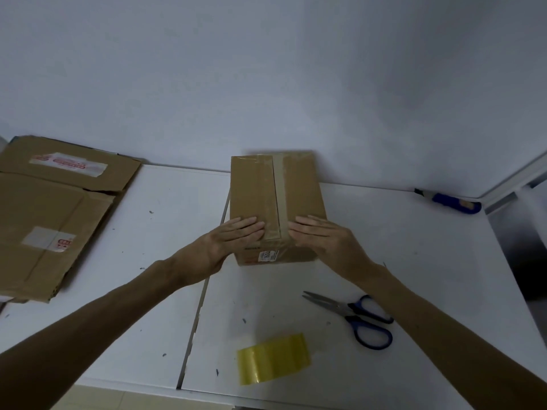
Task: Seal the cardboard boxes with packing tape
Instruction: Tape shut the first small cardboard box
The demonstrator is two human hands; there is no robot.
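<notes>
Laid flat, straight-fingered, on cardboard box [251,187] at table's [399,255] back edge: left hand [236,233] and right hand [321,233], flanking lengthwise tape strip [278,196].

A plain pale wall [266,69] filled the upper half, unevenly lit and dimmer toward the right. Below it two white tables [414,247] stood pushed together, a narrow seam [204,291] between them, their tops flecked with small dark marks. Beige floor [118,400] showed at bottom left

Left hand [236,236] and right hand [321,236] flat on taped cardboard box [276,199], scissors [352,316] and tape roll [273,358] nearby
</notes>
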